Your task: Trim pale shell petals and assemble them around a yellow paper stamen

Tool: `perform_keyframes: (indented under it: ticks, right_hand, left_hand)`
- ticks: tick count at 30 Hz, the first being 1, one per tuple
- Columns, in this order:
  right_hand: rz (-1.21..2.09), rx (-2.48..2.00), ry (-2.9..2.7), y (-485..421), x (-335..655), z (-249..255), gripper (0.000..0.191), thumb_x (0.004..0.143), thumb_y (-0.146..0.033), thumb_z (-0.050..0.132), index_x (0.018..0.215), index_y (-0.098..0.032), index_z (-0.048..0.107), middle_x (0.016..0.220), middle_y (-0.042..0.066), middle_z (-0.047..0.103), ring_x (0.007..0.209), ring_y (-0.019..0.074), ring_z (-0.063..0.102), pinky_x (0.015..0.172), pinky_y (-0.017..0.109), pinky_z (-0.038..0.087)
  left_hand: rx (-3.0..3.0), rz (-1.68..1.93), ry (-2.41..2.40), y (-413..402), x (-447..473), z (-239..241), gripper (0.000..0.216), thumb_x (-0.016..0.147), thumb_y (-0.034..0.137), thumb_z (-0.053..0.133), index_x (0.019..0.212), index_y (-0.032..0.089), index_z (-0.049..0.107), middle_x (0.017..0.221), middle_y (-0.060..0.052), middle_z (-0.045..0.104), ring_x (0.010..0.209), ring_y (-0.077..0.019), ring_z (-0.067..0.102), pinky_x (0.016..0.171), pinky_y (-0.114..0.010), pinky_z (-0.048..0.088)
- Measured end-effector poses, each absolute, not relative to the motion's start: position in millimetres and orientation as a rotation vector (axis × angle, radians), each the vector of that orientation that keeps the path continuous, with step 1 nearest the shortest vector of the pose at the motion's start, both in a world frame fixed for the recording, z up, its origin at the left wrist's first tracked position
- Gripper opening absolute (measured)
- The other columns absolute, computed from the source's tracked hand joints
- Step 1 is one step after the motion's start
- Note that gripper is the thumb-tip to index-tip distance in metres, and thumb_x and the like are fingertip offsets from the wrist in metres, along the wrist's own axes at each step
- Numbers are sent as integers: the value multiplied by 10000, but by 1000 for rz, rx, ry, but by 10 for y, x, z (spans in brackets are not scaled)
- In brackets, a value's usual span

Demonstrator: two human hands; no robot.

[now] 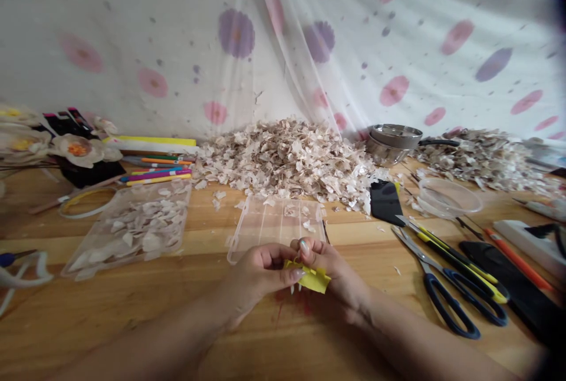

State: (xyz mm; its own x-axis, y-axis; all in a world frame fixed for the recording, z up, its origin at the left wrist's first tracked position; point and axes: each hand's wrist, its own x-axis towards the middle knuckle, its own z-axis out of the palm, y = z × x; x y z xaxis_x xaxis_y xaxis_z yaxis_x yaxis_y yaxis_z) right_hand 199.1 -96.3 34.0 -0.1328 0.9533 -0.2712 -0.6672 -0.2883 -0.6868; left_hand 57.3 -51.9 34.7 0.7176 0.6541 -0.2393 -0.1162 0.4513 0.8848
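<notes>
A small piece of yellow paper (315, 279) is pinched between my two hands, low in the middle of the head view. My left hand (265, 269) has its thumb and fingers closed on the paper's left end. The thumb and index finger of my right hand (329, 263) press together at its upper edge; whether they also hold something small is unclear. Two thin white tips (295, 289) poke out below the paper. Just beyond my hands lies a clear compartment tray (265, 225) with a few pale flakes in it.
A heap of pale flakes (287, 157) lies along the back. Left stand a flake-filled plastic tray (145, 222), several pens (159, 176) and cream artificial flowers (77, 150). Right are blue-handled scissors (446, 292), a yellow-black cutter (460, 260), a metal bowl (391, 151) and a clear plastic lid (448, 198).
</notes>
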Motion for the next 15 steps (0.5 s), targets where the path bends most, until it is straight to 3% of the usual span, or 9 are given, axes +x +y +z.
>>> perform_keyframes:
  ticks: [3,8,15]
  right_hand:
    - [1696,-828,-541,-976,2005,372,362,544,-348,842,609,-133,559,536,-50,564,462,55,488,457,171,347]
    - [1699,-839,-661,-991,2040,433,388,589,-399,808,849,-135,695,738,20,683,608,116,596,595,228,433]
    - [1687,-828,-634,-951,2068,380,212,608,-287,802,638,-118,677,605,-2,650,507,86,570,518,192,425]
  left_hand:
    - [986,532,610,-532,571,380,259,611,287,799,812,156,704,728,-6,649,682,-117,533,681,-254,390]
    - [987,556,536,-518,578,431,243,639,285,781,840,163,718,788,-18,666,715,-118,529,679,-246,370]
    - [996,568,558,-524,567,375,215,629,273,794,799,169,714,736,4,644,689,-100,517,700,-239,365]
